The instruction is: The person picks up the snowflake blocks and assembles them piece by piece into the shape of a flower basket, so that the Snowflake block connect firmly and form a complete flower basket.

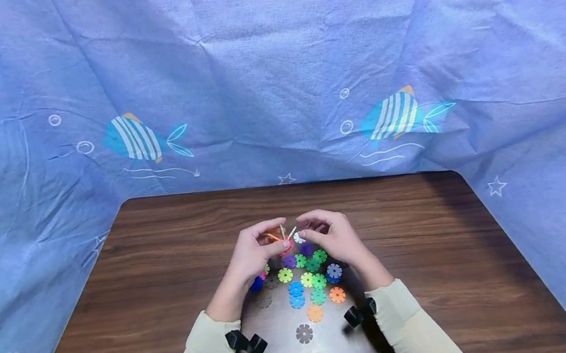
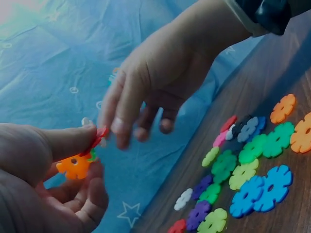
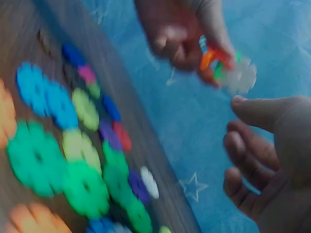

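Observation:
My left hand [image 1: 254,251] pinches a small joined cluster of notched plastic snowflake discs between thumb and fingers, raised over the far part of the table. In the left wrist view, an orange disc [image 2: 74,167] and a red disc [image 2: 100,137] show in it, with a bit of green. A whitish disc [image 3: 241,76] sticks out of the cluster toward my right hand [image 1: 341,240]. The right hand's thumb and fingers are loosely bent and spread, holding nothing. Its thumb tip is just below the whitish disc in the right wrist view. The left fingers hide part of the cluster.
Loose snowflake discs lie on the dark wooden table [image 1: 165,267] below and in front of the hands, among them a grey one [image 1: 304,334], an orange one [image 1: 337,295] and blue ones [image 1: 295,288]. A blue fish-print cloth [image 1: 269,81] hangs behind the table.

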`<state>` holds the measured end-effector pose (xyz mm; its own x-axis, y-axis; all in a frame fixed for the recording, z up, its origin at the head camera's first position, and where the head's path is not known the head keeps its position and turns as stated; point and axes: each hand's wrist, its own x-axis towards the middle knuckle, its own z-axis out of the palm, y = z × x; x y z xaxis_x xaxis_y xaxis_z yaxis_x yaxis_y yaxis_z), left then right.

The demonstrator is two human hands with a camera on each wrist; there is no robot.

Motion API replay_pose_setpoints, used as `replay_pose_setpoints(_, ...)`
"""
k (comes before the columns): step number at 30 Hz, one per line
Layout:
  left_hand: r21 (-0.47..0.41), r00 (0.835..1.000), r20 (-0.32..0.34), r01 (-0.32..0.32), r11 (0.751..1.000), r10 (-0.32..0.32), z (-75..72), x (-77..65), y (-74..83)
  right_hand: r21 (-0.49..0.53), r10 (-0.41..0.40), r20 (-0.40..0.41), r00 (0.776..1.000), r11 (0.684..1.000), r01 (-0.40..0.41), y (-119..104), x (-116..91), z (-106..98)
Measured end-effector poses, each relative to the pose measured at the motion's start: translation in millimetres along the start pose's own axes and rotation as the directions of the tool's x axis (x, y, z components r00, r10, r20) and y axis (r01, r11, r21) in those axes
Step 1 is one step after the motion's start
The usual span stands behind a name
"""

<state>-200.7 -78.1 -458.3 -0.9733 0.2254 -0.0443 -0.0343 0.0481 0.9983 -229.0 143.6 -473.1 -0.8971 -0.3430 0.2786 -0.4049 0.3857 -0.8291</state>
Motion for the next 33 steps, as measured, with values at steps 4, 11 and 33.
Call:
replay_pose_setpoints(4, -0.011, 0.998, -0.058, 0.014, 1.000, -0.014, -2.6, 1.4, 2.1, -0.228, 0.057, 0.116, 0.992, 0.973, -0.029, 13, 20, -4)
replay_pose_setpoints(11, -0.031, 0.995, -0.094, 0.039, 0.999, -0.041, -6.1, -0.8, 7.7, -0.492, 0.190, 0.299, 0.935, 0.871, -0.020, 30, 45, 2)
replay_pose_setpoints(33, -0.121, 0.995, -0.082, 0.041, 0.992, -0.051, -2.5, -1.0, 3.9, -0.099, 0.075, 0.041, 0.996, 0.993, -0.070, 21, 33, -9)
